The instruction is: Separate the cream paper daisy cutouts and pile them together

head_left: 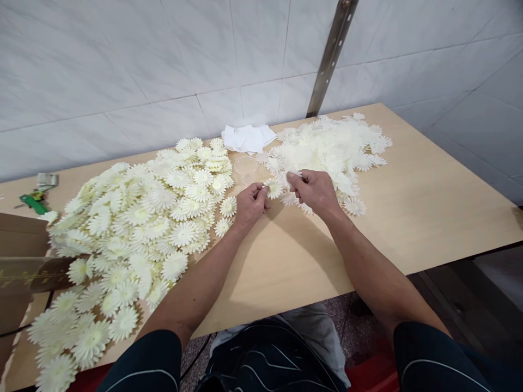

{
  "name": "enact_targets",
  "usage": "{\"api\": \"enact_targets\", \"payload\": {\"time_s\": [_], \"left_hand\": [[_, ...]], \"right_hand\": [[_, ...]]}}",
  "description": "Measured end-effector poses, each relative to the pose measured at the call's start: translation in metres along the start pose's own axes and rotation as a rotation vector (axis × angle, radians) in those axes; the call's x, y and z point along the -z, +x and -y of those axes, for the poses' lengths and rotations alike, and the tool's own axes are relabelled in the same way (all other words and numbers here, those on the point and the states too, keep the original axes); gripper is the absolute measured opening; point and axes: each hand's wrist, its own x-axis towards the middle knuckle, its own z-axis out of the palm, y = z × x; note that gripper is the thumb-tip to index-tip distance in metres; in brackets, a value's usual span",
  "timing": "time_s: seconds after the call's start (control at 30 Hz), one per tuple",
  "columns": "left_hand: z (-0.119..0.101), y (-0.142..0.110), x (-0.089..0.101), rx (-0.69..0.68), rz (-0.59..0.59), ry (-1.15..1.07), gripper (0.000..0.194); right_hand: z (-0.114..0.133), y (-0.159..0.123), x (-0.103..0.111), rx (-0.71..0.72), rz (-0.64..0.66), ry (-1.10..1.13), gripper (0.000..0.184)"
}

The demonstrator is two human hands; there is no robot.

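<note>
My left hand (252, 207) is closed in a pinch at the edge of a small cream artificial flower (273, 188), which shows its petals just right of the fingertips. My right hand (314, 190) pinches a whitish petal piece (297, 175) at the near edge of the right-hand pile; most of that piece is covered by the fingers. A large heap of cream artificial flowers (183, 233) spreads to the left of my left hand. Beyond my right hand lies a paler pile of petal layers (330, 142).
White paper or tissue (248, 138) lies by the tiled wall, with a clear round dish (245, 165) in front of it. A green-handled tool (35, 203) rests at far left near a cardboard box (20, 239). A metal upright (332, 57) stands against the wall behind the table (433, 201).
</note>
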Motion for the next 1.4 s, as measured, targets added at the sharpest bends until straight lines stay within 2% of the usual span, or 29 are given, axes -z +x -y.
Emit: {"api": "enact_targets", "payload": {"time_s": [0.1, 0.23, 0.33, 0.4, 0.5, 0.57, 0.77, 0.87, 1.0, 1.23, 1.4], "left_hand": [[0.0, 0.0, 0.0, -0.002, -0.004, -0.003, 0.035], [0.001, 0.0, -0.001, -0.004, -0.022, -0.007, 0.033], [0.001, 0.0, -0.001, 0.006, -0.02, 0.001, 0.032], [0.001, 0.0, -0.001, 0.008, -0.013, 0.007, 0.032], [0.001, 0.0, -0.001, -0.002, 0.006, 0.014, 0.031], [0.003, 0.0, -0.001, -0.014, 0.016, 0.017, 0.031], [0.005, 0.0, 0.0, -0.063, 0.044, 0.028, 0.034], [0.004, 0.0, 0.001, -0.077, 0.068, 0.016, 0.037], [0.002, 0.0, 0.001, -0.07, 0.08, 0.011, 0.038], [0.0, 0.0, 0.0, -0.07, 0.08, -0.015, 0.043], [0.001, -0.001, -0.001, -0.065, 0.049, 0.001, 0.044]], "right_hand": [[0.001, -0.001, 0.002, 0.053, -0.014, -0.065, 0.055], [0.0, 0.011, 0.006, 0.059, -0.114, -0.065, 0.061], [-0.002, 0.027, 0.019, 0.034, -0.15, 0.02, 0.057], [-0.003, 0.033, 0.029, 0.071, -0.205, 0.023, 0.061], [-0.005, 0.029, 0.035, 0.16, -0.347, -0.113, 0.062], [-0.006, 0.02, 0.028, 0.198, -0.366, -0.198, 0.057], [-0.006, 0.003, -0.014, 0.2, -0.004, -0.241, 0.05], [-0.005, 0.004, -0.02, 0.147, 0.09, -0.224, 0.054], [-0.005, 0.003, -0.015, 0.123, 0.148, -0.176, 0.061], [0.0, -0.002, -0.016, 0.071, 0.199, -0.202, 0.046], [0.003, -0.005, -0.017, 0.075, 0.245, -0.19, 0.044]]}}
